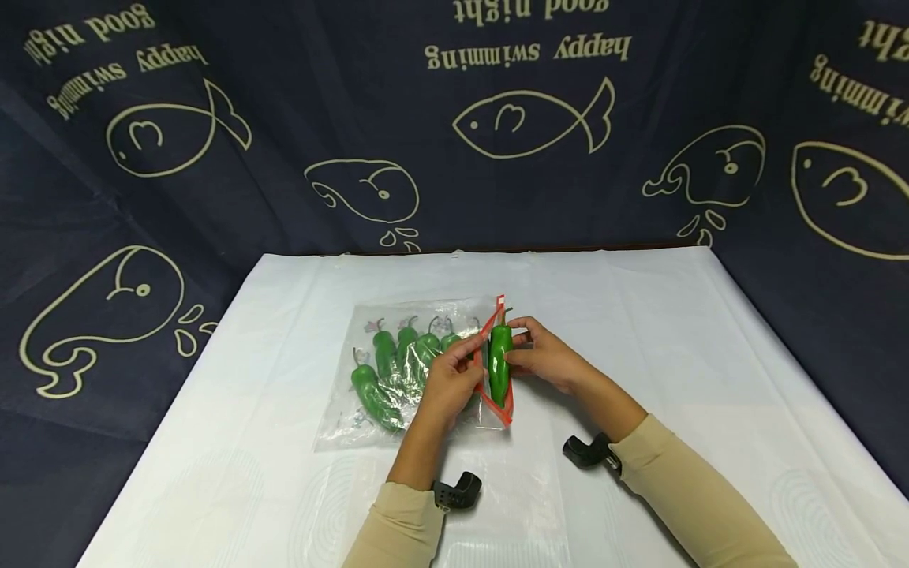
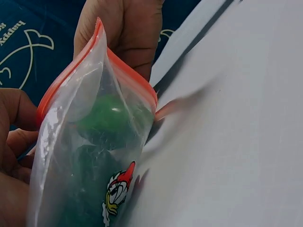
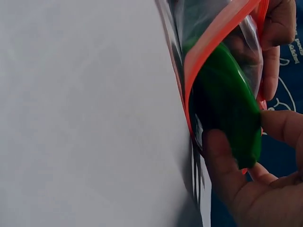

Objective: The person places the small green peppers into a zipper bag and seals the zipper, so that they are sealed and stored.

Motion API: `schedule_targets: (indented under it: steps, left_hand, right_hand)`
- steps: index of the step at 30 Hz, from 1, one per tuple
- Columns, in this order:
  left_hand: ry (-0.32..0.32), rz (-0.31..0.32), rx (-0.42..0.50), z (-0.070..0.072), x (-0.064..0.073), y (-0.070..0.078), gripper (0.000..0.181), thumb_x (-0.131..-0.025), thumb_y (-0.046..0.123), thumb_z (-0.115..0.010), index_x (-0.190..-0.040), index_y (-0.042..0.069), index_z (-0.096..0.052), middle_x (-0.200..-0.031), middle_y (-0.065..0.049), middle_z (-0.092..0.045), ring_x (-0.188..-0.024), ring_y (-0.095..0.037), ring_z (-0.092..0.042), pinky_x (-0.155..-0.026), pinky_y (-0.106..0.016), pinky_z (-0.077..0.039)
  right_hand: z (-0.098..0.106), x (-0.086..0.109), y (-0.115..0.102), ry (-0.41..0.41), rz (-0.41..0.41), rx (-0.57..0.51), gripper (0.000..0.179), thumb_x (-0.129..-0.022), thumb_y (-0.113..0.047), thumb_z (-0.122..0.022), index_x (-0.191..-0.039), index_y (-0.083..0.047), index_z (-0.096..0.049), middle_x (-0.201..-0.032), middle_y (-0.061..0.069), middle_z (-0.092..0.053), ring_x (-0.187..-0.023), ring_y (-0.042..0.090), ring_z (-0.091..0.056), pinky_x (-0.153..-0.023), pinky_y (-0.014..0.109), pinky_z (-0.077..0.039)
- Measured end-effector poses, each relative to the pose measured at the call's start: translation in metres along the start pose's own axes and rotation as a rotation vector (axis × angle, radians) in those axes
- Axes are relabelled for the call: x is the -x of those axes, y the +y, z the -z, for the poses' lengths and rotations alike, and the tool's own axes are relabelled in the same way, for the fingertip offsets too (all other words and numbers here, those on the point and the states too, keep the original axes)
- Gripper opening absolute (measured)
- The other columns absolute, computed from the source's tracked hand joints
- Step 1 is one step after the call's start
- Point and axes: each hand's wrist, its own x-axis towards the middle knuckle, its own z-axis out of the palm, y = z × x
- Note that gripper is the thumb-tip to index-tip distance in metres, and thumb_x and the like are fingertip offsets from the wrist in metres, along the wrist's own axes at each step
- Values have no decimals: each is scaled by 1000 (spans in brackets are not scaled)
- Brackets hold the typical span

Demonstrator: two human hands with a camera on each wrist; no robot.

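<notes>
A clear zip bag (image 1: 335,430) with a red zip edge lies on the table, holding several green peppers (image 1: 374,398). My left hand (image 1: 449,386) pinches the bag's upper layer by the red mouth, which gapes in the right wrist view. My right hand (image 1: 543,356) grips another green pepper (image 1: 500,359) between thumb and fingers. That pepper lies partly within the red mouth, as the right wrist view shows, with its stem end toward my right hand. Through the plastic in the left wrist view, green shapes (image 2: 106,116) show beside a printed cartoon bird (image 2: 118,191).
A white cloth covers the table (image 1: 660,315). Another sheet of clear plastic (image 1: 525,505) lies near the front edge. Behind the table hangs a dark blue curtain (image 1: 426,213) with fish and whale drawings. Black camera mounts sit on both wrists.
</notes>
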Motion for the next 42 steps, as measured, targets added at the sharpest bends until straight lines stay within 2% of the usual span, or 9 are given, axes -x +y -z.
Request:
schedule_targets:
  steps: [2, 6, 13, 18, 25, 28, 35, 39, 42]
  left_hand:
    - [0, -1, 0, 0, -2, -6, 55, -79, -13, -58, -134, -5, -58, -136, -20, -54, -81, -11, -53, -61, -16, -46]
    - [10, -3, -5, 1, -2, -8, 56, -79, -13, -58, -134, -2, -60, -136, -17, -55, -80, -10, -52, -61, -16, -45]
    - [-10, 6, -13, 2, -2, -7, 56, -79, -13, -58, -134, -5, -58, -140, -18, -53, -80, -11, -52, -62, -16, -46]
    - [-34, 25, -29, 0, 6, 16, 55, -79, -13, -55, -133, -9, -57, -137, -21, -53, -79, -12, -50, -60, -17, -45]
    - [-24, 32, -3, -2, 8, 21, 56, -79, -12, -55, -134, -7, -57, -136, -21, -53, -78, -11, -52, -58, -17, -46]
    - [-28, 33, -1, -2, 11, 28, 55, -79, -14, -54, -134, -8, -56, -138, -22, -51, -76, -9, -51, -57, -17, -47]
    - [-11, -14, -32, 1, 0, 4, 56, -78, -16, -54, -133, -7, -58, -136, -22, -54, -76, -11, -51, -58, -16, -45]
    - [6, -32, -35, 1, -2, -1, 56, -78, -15, -55, -133, -4, -60, -132, -20, -57, -75, -11, -51, -57, -16, -44]
    - [12, -9, -22, 1, -1, -2, 58, -78, -12, -55, -135, -1, -59, -121, -21, -60, -72, -9, -51, -55, -17, -45]
  right_hand:
    - [-1, 2, -1, -7, 7, 47, 62, -91, -3, -64, -145, -1, -31, -124, 27, -45, -93, 28, -65, -80, 44, -58]
    - [-3, 3, -3, -9, 18, 120, 63, -91, -6, -65, -145, -1, -34, -124, 28, -47, -89, 28, -64, -73, 43, -57]
    - [-11, 1, -3, -28, 28, 109, 62, -90, -3, -65, -145, 1, -37, -122, 27, -46, -94, 28, -64, -79, 43, -58]
    - [-17, -1, -5, -41, 12, 39, 61, -91, 0, -62, -146, 3, -35, -121, 27, -46, -93, 26, -65, -83, 41, -57]
    - [-18, 0, -8, -28, -60, -92, 58, -96, -1, -51, -149, 1, -26, -123, 24, -49, -88, 25, -69, -79, 33, -58]
    - [-19, 0, -8, -27, -76, -145, 60, -96, 0, -49, -150, -2, -23, -125, 23, -47, -88, 23, -68, -78, 30, -58]
    - [-23, -1, -9, -25, -86, -214, 71, -91, 4, -46, -155, -6, -17, -131, 24, -40, -84, 21, -65, -75, 26, -58]
    - [-26, -1, -10, -32, -91, -237, 77, -88, 6, -46, -156, -7, -13, -131, 23, -38, -82, 20, -64, -75, 26, -58]
    - [-26, -1, -10, -43, -90, -261, 79, -87, 7, -45, -156, -8, -11, -132, 23, -38, -82, 20, -64, -76, 26, -58]
